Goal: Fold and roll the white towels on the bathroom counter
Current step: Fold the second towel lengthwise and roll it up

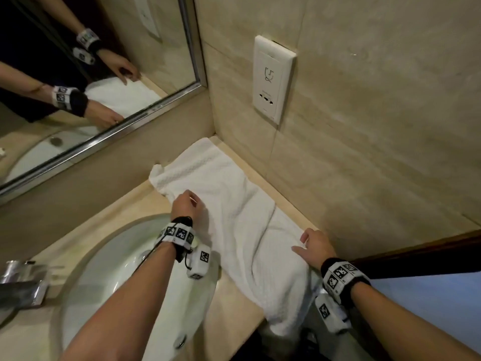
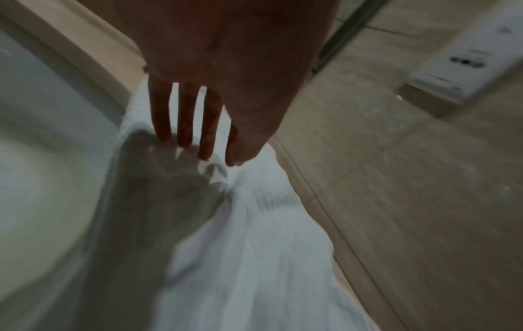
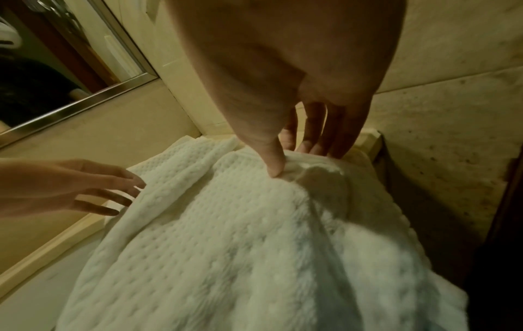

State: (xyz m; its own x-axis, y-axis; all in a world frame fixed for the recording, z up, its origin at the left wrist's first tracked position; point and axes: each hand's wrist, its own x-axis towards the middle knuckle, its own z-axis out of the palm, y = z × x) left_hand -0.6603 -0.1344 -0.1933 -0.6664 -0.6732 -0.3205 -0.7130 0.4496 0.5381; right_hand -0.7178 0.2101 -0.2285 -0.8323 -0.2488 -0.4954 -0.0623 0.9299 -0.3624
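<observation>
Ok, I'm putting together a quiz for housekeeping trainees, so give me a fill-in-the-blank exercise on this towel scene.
1. The white towel lies on the counter between the wall and the ____.
2. The near end of the towel hangs over the counter's ____.
3. The left hand and the right hand both touch the ____.
4. On the wall above the towel is a white ____ plate.

Missing words: sink; edge; towel; socket
</observation>
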